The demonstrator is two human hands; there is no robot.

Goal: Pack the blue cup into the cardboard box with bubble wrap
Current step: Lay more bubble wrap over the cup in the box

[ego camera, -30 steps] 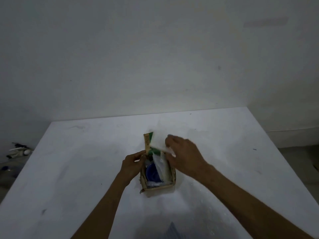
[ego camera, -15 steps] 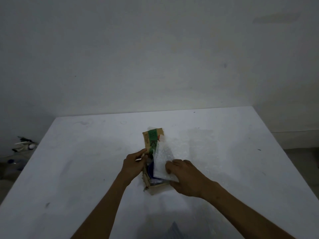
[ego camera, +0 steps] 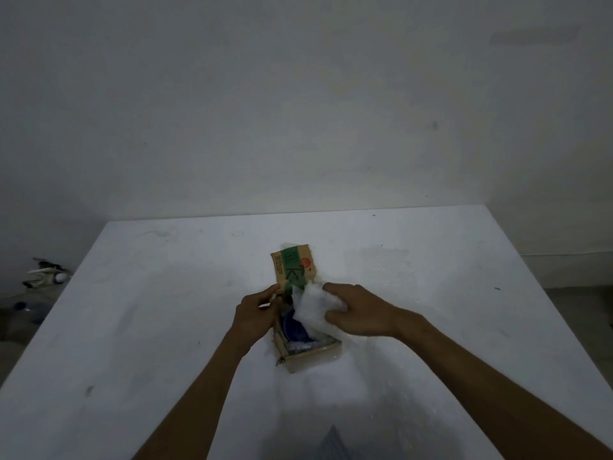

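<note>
A small cardboard box stands open in the middle of the white table. Its lid flap, printed green with an orange spot, leans back away from me. The blue cup sits inside the box, partly covered. My right hand is closed on a wad of white bubble wrap held over the box's right half. My left hand grips the box's left wall near the flap. More wrap lines the box's front inside edge.
A sheet of clear bubble wrap lies flat on the table to the right of the box. A grey object pokes in at the bottom edge. Clutter lies on the floor beyond the table's left side.
My right hand has bunched the bubble wrap and shifted it right and up over the box, so more of the cup shows. My left hand has stayed on the box's left wall.
</note>
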